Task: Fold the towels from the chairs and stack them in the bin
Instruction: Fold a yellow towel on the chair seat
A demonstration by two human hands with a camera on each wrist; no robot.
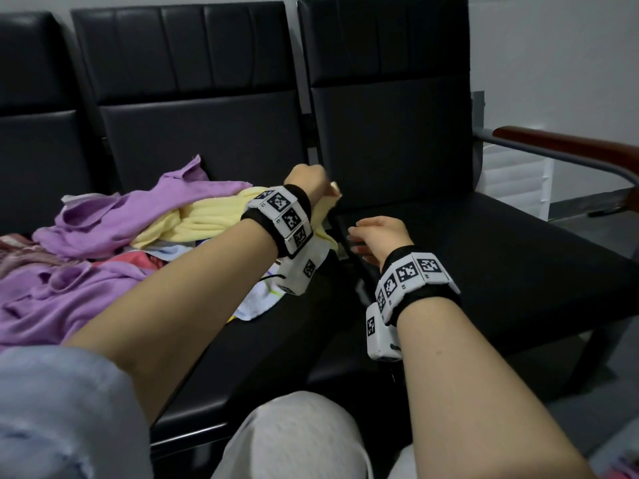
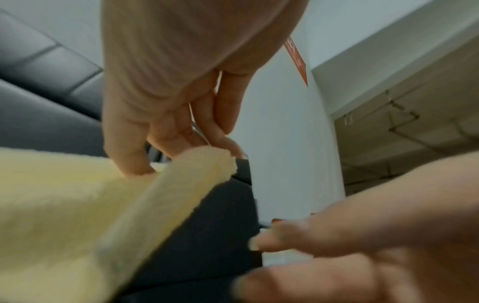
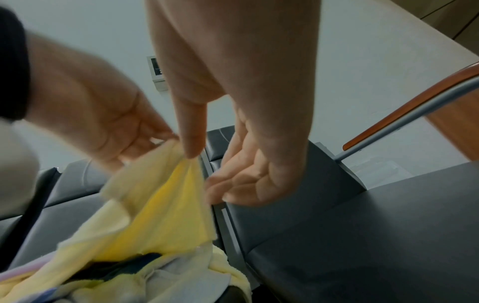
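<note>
Yellow towel [image 1: 193, 219] (corner pinched by left hand [image 1: 307, 181]) atop purple towel [image 1: 114, 216].

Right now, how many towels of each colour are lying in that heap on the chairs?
Purple towels: 2, as far as the folds show
Yellow towel: 1, its corner pinched by the left hand
White printed towel: 1
Pink towel: 1
Striped towel: 1, at the picture's left edge
Total: 6 showing; the heap may hide more.
</note>
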